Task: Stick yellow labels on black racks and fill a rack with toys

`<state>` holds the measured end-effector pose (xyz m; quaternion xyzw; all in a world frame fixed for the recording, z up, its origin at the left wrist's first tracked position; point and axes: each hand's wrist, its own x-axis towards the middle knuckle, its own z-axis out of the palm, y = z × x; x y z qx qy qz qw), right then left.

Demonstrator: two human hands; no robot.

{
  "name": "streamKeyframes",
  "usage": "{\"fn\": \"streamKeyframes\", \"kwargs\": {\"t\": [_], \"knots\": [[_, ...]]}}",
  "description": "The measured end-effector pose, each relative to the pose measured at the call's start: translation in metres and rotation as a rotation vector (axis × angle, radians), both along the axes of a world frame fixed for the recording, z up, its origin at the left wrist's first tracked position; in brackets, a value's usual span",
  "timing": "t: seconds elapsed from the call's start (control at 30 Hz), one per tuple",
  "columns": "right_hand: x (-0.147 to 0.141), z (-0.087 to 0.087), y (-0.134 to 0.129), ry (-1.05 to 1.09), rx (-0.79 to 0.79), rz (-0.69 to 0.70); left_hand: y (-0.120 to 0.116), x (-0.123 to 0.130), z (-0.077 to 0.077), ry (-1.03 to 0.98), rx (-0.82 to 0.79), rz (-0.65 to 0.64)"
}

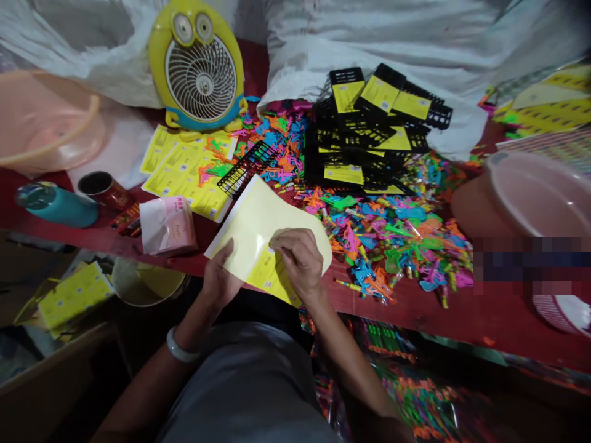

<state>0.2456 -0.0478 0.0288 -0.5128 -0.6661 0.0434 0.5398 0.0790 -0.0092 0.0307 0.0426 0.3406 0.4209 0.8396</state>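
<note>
One curling sheet [265, 212] is held by the left hand [220, 277], while the right hand [302, 259] has fingers narrowly pinched on it, probably peeling; gentle pull seems needed

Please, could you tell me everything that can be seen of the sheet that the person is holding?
The sheet looks thin and flexible, like paper. Most of the visible face is plain pale cream, slightly shiny, with a white strip along its left edge; the lower part is bright yellow with small print. It bends into a curve at the right. It is held above the red table, near its front edge. The left hand grips its lower left; the right hand has its fingertips bunched where cream meets yellow.
</note>
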Motion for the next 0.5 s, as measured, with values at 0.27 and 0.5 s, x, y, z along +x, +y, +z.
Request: {"fn": "streamKeyframes", "kwargs": {"t": [0.27, 0.5], "knots": [[0.014, -0.002, -0.038, 0.333, -0.098, 0.035, 0.021, 0.001, -0.015, 0.206, -0.117, -0.024], [0.051, 0.004, -0.043, 0.978, 0.032, -0.204, 0.008, -0.012, -0.033, 0.423, 0.001, -0.080]]}}
